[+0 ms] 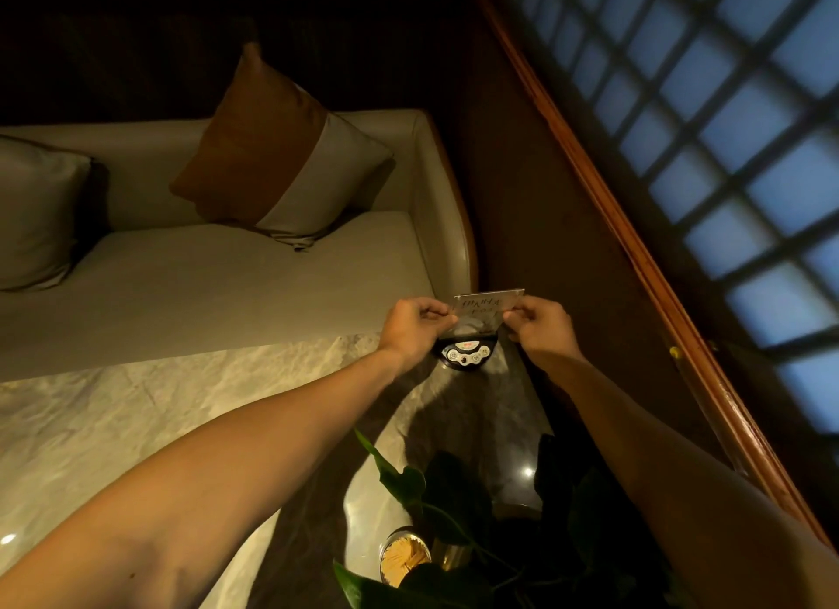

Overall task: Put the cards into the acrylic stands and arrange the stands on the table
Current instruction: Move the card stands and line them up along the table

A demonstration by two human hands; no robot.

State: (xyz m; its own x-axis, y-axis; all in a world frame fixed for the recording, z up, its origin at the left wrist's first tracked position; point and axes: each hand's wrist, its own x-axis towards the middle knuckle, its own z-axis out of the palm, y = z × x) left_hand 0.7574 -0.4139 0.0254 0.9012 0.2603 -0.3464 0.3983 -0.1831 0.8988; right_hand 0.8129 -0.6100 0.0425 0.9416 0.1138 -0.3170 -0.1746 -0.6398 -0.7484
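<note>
Head view, far right corner of the marble table (pixel 136 427): one acrylic stand (pixel 488 311), clear, upright, carrying a card with printed lettering too small to read. It is held just above or at the table edge, directly behind a black call-button unit (pixel 466 354); whether its foot touches the surface cannot be told.

Grip: left hand (pixel 415 327) pinches the stand's left edge between thumb and curled fingers; right hand (pixel 535 325) pinches the right edge likewise. Both hands closed on the stand, neither free.

Risks, as judged: the stand sits close to the table's far edge, beside the gap toward the sofa (pixel 227 281); released off-balance, it could tip backward off the marble. Its base could also catch on the call-button unit and settle tilted. The card may slide sideways in its slot if the two pinches pull unevenly.

Pose: both arms extended nearly straight forward, forearms converging, wrists level, knuckles up.

Surroundings: orange and grey cushion (pixel 281 154) on the sofa; potted plant (pixel 454 517) and round toothpick holder (pixel 405 558) at the near table end; lattice window (pixel 726 132) to the right
</note>
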